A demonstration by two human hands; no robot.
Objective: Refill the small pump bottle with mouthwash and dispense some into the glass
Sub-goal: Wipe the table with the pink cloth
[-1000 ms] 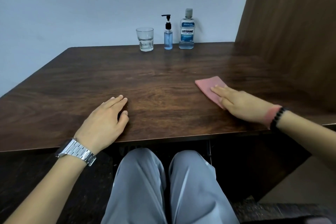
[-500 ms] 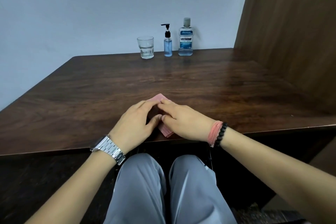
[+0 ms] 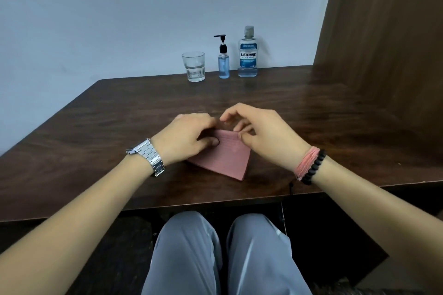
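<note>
Against the back wall stand a clear glass (image 3: 193,66), a small pump bottle (image 3: 223,62) with blue liquid and a black pump, and a large mouthwash bottle (image 3: 247,56) with a blue label. All three are upright and far from my hands. Near the table's front lies a pink cloth (image 3: 224,158). My left hand (image 3: 185,137) pinches its far left part, thumb on top. My right hand (image 3: 257,133) pinches its far right corner between thumb and fingers, lifting that edge a little.
The dark wooden table (image 3: 119,127) runs from the wall to my lap. A wooden panel (image 3: 383,31) rises along the right side. My grey trousers (image 3: 215,258) show below the table's front edge.
My right hand slid the cloth from the right side to the middle, my left hand joined it, and both hands now pinch the cloth's far edge and raise it.
</note>
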